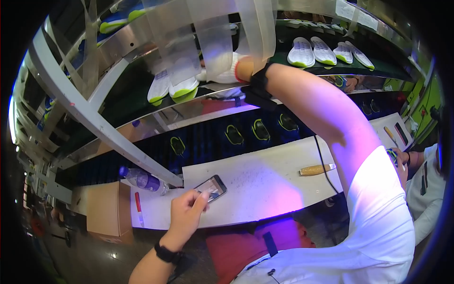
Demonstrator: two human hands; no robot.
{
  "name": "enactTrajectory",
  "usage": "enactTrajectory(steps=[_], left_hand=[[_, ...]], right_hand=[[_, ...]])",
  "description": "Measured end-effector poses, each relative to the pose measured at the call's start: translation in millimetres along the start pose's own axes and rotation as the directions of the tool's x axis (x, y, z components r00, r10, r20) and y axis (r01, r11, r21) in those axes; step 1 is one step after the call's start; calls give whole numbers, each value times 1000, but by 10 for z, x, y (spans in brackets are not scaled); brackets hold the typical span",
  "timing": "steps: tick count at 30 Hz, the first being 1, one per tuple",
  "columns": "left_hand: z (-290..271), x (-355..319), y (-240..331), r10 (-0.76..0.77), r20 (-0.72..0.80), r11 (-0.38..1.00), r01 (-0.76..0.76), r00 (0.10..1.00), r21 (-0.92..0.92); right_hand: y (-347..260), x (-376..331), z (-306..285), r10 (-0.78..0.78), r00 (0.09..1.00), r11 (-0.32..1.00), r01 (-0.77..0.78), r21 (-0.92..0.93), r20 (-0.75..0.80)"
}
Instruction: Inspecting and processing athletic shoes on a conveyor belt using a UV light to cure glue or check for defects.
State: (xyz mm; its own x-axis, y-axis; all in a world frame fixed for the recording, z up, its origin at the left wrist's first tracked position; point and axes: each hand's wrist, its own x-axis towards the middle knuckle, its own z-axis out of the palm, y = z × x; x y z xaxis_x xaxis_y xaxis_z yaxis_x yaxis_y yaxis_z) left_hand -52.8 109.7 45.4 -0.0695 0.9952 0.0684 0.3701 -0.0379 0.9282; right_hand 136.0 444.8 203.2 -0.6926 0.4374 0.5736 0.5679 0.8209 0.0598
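At the near edge of the white worktop, my left hand closes on the lower end of a smartphone, thumb over its lit screen. Most of the fingers on that hand are hidden. My right arm stretches up and across to the upper conveyor. In a white glove with a red cuff, my right hand is partly behind hanging translucent strips, so its fingers do not show clearly. Beside it on the dark belt lie white shoe soles with lime-green ends. More white soles rest right of my forearm.
A lower belt carries several dark pieces with lime-green edging. On the worktop are a wooden-handled blade tool, a red-handled knife and a purple-labelled bottle. A cardboard box, a grey metal post and a co-worker's hand are close by.
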Motion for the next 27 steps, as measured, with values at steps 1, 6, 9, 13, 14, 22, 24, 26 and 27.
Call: enactTrajectory(steps=[1, 6, 9, 13, 14, 22, 24, 26, 27], left_hand=[[22, 183, -131, -52, -8, 997, 52, 999, -48], [7, 1050, -957, 62, -228, 989, -28, 972, 148], [-50, 1400, -1358, -56, -373, 982, 119, 926, 149], [69, 1879, -1605, -72, -528, 939, 237, 846, 251], [83, 2051, -1665, -193, -499, 920, 333, 845, 208], [-160, 2942, -2756, -215, -634, 689, 576, 743, 441], [-165, 2973, -2895, -377, -646, 734, 639, 664, 228], [-126, 2989, -2913, -402, -694, 763, 638, 597, 106], [-112, 3012, -2886, -384, -728, 799, 599, 568, 45]], right_hand=[[137, -76, 26, 97, 990, 995, -96, -15, 106], [707, -731, -427, 422, 769, 891, -448, -66, 480], [898, -851, -782, 572, 683, 820, -474, -320, 455], [820, -558, -811, 548, 704, 815, -328, -477, 451], [746, -419, -733, 453, 780, 867, -274, -416, 432], [434, 1075, 468, 139, 895, 990, -111, -92, 423], [501, 1171, 649, 98, 920, 973, -10, -229, 380], [568, 1122, 702, 59, 944, 910, 83, -407, 326], [591, 1059, 685, 101, 923, 946, 26, -323, 372]])
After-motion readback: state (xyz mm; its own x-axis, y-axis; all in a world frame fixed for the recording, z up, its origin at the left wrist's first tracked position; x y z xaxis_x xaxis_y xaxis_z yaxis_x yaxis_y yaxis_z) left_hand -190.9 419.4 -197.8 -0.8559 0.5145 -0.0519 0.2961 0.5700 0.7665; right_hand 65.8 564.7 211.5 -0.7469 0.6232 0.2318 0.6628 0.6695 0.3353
